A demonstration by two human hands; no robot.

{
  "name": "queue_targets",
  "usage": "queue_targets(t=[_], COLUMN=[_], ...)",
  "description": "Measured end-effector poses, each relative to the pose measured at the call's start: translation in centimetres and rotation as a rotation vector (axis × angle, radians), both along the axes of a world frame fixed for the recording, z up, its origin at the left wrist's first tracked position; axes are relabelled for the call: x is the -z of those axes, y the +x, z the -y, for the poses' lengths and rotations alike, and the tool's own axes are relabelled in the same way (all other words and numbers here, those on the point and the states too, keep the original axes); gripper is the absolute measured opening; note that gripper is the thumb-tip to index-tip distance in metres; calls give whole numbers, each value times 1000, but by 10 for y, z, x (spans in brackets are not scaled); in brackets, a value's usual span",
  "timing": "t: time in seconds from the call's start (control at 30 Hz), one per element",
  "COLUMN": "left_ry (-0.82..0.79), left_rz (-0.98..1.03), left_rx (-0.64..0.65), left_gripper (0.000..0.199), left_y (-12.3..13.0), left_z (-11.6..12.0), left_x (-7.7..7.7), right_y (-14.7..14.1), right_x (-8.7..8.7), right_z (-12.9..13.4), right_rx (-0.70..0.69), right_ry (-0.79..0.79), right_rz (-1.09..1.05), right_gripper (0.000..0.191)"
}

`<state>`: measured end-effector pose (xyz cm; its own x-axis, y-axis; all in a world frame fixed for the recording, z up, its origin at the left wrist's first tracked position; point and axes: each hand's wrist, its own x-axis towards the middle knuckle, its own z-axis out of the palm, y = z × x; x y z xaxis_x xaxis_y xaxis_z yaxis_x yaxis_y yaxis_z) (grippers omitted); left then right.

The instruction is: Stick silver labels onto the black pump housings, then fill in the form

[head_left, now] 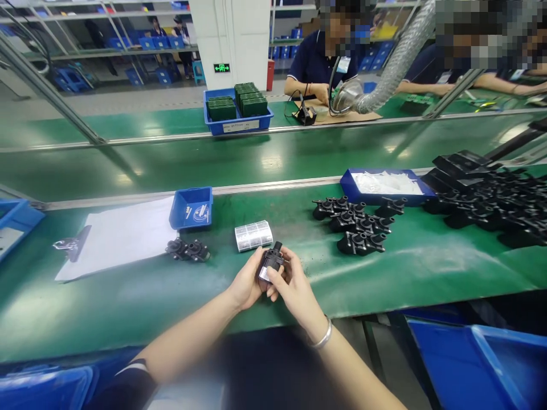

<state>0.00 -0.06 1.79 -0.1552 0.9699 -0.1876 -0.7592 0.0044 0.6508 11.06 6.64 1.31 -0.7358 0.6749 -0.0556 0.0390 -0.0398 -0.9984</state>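
"Grip?"

"Just beside the label sheet [253, 236], I'm clasping the black part [273, 258] between left hand [247, 283] and right hand [296, 286], right thumb resting at its white label [264, 274]."

"Risk?"

"If my thumb is sliding, the label could be skewing."

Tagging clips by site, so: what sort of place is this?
Likely a factory assembly line: many similar black parts on a green worktop, a blue bin of stacked green boards, and a co-worker at the bench opposite.
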Motion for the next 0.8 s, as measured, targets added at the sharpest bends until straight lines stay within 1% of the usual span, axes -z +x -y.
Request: queue_targets(t=[0.07, 0.13, 0.2, 0.27, 0.3, 0.37, 0.43, 0.53, 0.63, 0.7, 0.77, 0.8], left_ry=[10, 15, 25, 40, 41, 23, -16, -92, -233, -348, -456, -502], left_rz=[18, 40, 37, -36, -104, -301, -566, -1074, -1564, -1827, -2011, -2065], left_rx=[17, 31, 13, -60, -107, -187, -266, -398, -488, -597, -775, -860], left_gripper=[51, 54, 53, 43, 38, 42, 43, 30, 24, 28, 42, 51], left_y=[0, -1, -2, -5, -8, -16, -25, -37, -41, -46, -56, -64], left_z=[0, 0, 2, 8, 14, 32, 55, 92, 121, 132, 139, 141], left_x=[2, 0, -5, -13, -16, -21, -19, -5, 12, 22, 29, 32], right_y=[0, 4, 11, 19, 23, 29, 32, 31, 24, 16, 5, -1], right_x=[1, 0, -2, -4, -5, -5, -1, 8, 15, 14, 8, 4], right_z=[1, -4, -11, -19, -23, -29, -35, -40, -42, -44, -47, -50], right_rx=[-64, -102, -89, -54, -32, 4, 24, 5, -61, -91, -76, -59], right_ry=[-104, -154, -134, -94, -72, -30, 7, 63, 126, 233, 429, 549], right_rz=[-2, -11, -9, 20, 40, 83, 119, 155, 166, 159, 137, 121], right_gripper=[58, 54, 47, 43, 43, 43, 43, 43, 39, 34, 28, 26])
